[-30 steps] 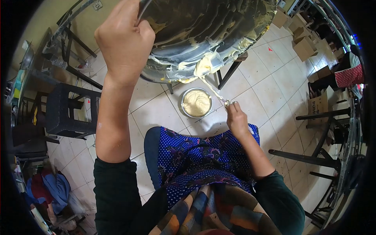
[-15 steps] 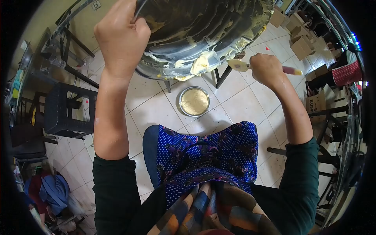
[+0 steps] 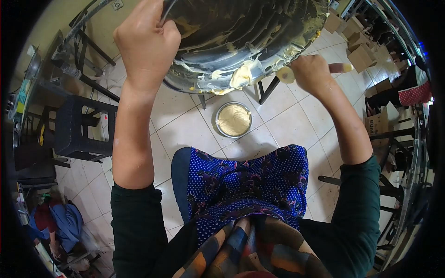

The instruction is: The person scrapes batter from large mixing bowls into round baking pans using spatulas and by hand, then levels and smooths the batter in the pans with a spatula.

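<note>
My left hand (image 3: 147,44) is closed round the edge of a large metal mixing bowl (image 3: 211,28), which is tipped so its inside faces me. Streaks of pale yellow cream coat the bowl's wall, and a thicker lump of cream (image 3: 241,77) sits near its lower rim. Closed on a spatula (image 3: 341,68) with a reddish handle, my right hand (image 3: 313,74) is beside the bowl's lower right rim. The spatula's cream-covered blade shows just left of my fingers. Below, on the tiled floor, a small round metal bowl (image 3: 251,123) holds pale cream (image 3: 233,119).
A black stool (image 3: 79,127) stands at left. Cardboard boxes (image 3: 361,55) lie at upper right, near a person in a red dotted garment (image 3: 415,92). Another person (image 3: 65,224) is at lower left. Dark furniture legs (image 3: 269,90) show under the large bowl.
My right hand has moved up and slightly left with the spatula, closer to the large bowl's rim. My left hand keeps its hold on the bowl. The view has shifted slightly.
</note>
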Demonstrator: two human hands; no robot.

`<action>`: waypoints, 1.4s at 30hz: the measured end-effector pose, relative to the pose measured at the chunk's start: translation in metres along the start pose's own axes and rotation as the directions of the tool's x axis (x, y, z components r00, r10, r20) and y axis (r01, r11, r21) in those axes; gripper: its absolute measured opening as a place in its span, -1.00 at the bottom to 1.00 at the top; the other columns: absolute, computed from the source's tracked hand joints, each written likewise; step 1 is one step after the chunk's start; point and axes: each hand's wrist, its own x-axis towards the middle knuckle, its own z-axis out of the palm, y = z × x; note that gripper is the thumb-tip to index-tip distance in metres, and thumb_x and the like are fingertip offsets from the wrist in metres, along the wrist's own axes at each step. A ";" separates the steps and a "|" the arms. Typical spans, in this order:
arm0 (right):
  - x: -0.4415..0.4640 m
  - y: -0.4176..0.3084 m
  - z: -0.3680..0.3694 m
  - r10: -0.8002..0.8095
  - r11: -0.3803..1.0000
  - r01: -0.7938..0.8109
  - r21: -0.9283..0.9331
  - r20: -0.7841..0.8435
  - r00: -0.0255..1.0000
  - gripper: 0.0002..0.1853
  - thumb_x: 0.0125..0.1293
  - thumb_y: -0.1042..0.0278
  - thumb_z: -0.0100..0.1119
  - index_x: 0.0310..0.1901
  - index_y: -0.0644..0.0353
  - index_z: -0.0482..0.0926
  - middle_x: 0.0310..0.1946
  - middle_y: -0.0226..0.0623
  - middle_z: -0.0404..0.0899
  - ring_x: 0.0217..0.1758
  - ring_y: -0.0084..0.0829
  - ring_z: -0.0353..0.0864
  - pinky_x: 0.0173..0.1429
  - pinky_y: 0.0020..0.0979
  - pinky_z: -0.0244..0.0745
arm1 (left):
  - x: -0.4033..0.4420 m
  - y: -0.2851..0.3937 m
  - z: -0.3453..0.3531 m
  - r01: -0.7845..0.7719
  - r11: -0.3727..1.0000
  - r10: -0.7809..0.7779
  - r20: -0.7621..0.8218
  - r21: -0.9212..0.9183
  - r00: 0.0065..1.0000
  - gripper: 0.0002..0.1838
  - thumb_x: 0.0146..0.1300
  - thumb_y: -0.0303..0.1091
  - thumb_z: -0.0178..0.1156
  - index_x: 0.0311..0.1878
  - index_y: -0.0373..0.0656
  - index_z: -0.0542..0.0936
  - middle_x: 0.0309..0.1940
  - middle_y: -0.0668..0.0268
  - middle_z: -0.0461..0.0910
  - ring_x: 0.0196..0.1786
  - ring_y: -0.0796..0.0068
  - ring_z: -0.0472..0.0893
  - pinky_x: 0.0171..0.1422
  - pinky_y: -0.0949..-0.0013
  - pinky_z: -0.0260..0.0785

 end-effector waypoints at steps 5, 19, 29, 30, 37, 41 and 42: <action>-0.005 -0.019 0.009 -0.145 0.988 0.147 0.037 -0.044 0.988 -0.92 0.00 0.51 0.10 -0.51 0.18 0.61 -0.53 -0.23 0.62 -0.42 -0.27 0.66 -0.37 -0.32 0.53 | -0.001 -0.005 0.002 -0.030 1.000 0.030 -0.042 0.005 0.999 -0.51 -0.06 -0.68 0.03 0.01 -0.22 0.59 -0.18 0.23 0.65 -0.27 0.70 0.59 -0.19 0.61 0.41; -0.005 -0.068 0.051 -0.247 0.936 0.289 0.200 -0.211 0.946 -0.90 -0.01 0.51 0.08 -0.44 0.17 0.59 -0.47 -0.23 0.59 -0.43 -0.28 0.64 -0.44 -0.30 0.50 | 0.010 0.007 0.004 -0.074 0.996 0.073 -0.030 -0.053 0.997 -0.51 -0.14 -0.80 -0.07 -0.05 -0.42 0.56 -0.20 -0.05 0.62 -0.09 0.17 0.65 0.04 0.33 0.46; -0.023 -0.040 0.093 -0.005 0.937 0.076 0.341 -0.204 0.979 -0.84 -0.01 0.54 0.06 -0.36 0.15 0.56 -0.41 -0.24 0.57 -0.42 -0.27 0.64 -0.40 -0.28 0.52 | -0.003 -0.005 0.003 0.015 0.999 -0.013 -0.031 0.049 0.999 -0.51 -0.07 -0.68 0.03 0.01 -0.22 0.59 -0.21 0.24 0.66 -0.29 0.68 0.59 -0.19 0.61 0.40; -0.023 -0.044 0.094 -0.003 0.937 0.074 0.341 -0.204 0.979 -0.84 -0.01 0.54 0.06 -0.36 0.15 0.56 -0.41 -0.24 0.57 -0.42 -0.27 0.64 -0.40 -0.28 0.52 | -0.003 -0.004 0.003 0.013 0.999 -0.012 -0.031 0.047 0.999 -0.51 -0.07 -0.68 0.03 0.01 -0.22 0.59 -0.21 0.24 0.66 -0.29 0.68 0.59 -0.19 0.61 0.40; -0.026 -0.082 0.094 -0.032 0.869 0.185 0.458 -0.321 0.946 -0.84 0.06 0.47 0.05 -0.31 0.09 0.58 -0.46 -0.31 0.54 -0.45 -0.33 0.63 -0.45 -0.31 0.47 | -0.005 -0.003 0.003 0.033 0.999 -0.032 -0.035 0.023 0.999 -0.52 -0.05 -0.69 0.02 0.01 -0.24 0.60 -0.18 0.22 0.66 -0.22 0.64 0.61 -0.13 0.59 0.41; -0.026 -0.098 0.096 0.011 0.804 0.221 0.552 -0.385 0.923 -0.88 0.07 0.42 0.09 -0.33 0.09 0.58 -0.49 -0.30 0.54 -0.47 -0.30 0.62 -0.46 -0.31 0.47 | -0.004 0.000 0.004 0.030 0.998 -0.029 -0.032 0.046 0.999 -0.53 -0.05 -0.69 0.03 0.01 -0.25 0.59 -0.17 0.21 0.66 -0.20 0.64 0.61 -0.12 0.59 0.41; -0.027 -0.100 0.096 0.012 0.804 0.221 0.553 -0.386 0.922 -0.88 0.07 0.42 0.09 -0.33 0.09 0.58 -0.49 -0.30 0.54 -0.47 -0.30 0.62 -0.46 -0.31 0.47 | -0.004 0.000 0.003 0.029 0.998 -0.027 -0.031 0.047 0.999 -0.53 -0.05 -0.69 0.03 0.01 -0.25 0.59 -0.17 0.21 0.66 -0.20 0.64 0.61 -0.12 0.59 0.41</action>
